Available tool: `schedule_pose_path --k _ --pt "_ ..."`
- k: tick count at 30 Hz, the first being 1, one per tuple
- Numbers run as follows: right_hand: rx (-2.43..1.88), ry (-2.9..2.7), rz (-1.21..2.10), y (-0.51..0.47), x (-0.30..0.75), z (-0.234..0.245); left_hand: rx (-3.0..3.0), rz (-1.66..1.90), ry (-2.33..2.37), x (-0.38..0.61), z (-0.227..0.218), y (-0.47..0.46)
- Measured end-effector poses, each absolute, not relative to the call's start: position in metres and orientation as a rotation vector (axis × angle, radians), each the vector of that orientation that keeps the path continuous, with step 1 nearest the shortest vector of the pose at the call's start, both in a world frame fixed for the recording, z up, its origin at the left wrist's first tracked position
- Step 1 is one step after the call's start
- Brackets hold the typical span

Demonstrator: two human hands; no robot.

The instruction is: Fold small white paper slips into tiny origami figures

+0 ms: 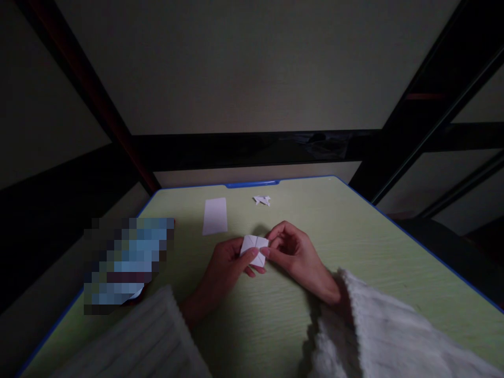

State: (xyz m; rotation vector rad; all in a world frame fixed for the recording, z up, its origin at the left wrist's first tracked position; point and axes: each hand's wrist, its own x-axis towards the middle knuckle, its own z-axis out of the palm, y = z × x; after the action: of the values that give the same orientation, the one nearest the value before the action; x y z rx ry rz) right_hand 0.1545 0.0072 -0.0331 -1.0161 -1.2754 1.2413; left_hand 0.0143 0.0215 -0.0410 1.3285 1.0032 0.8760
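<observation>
Between my two hands, a small square of folded white paper [249,244] is held just above the table, with crease lines meeting near its middle. My left hand [228,261] grips its left side, thumb on top and fingers underneath. The thumb and fingers of my right hand [293,249] pinch the right edge of the same paper. Beyond the hands lies a small folded white paper figure [262,200] with pointed limbs. A flat white sheet of paper [215,216] rests to its left.
The pale green table [374,252] has a blue rim, with a blue handle piece [252,184] at the far edge. At the left lies a device with a blurred-out bright screen [136,257]. Dark-framed pale panels [255,68] stand behind the table.
</observation>
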Motion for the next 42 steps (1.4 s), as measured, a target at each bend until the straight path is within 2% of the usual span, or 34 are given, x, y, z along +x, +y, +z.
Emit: schedule_pose_path --k 16,31,42 --pt "-0.980 -1.250 1.259 0.0081 0.1547 -0.0385 1.337 0.852 0.984 0.0142 -0.0394 0.0209" --pt "-0.915 -1.647 0.753 0.0023 0.1615 -0.0305 1.142 0.824 0.885 0.0119 -0.0392 0.0200" --pt "-0.940 -1.629 0.804 0.0043 0.1610 -0.0325 1.001 0.811 0.880 0.0130 -0.0377 0.0239"
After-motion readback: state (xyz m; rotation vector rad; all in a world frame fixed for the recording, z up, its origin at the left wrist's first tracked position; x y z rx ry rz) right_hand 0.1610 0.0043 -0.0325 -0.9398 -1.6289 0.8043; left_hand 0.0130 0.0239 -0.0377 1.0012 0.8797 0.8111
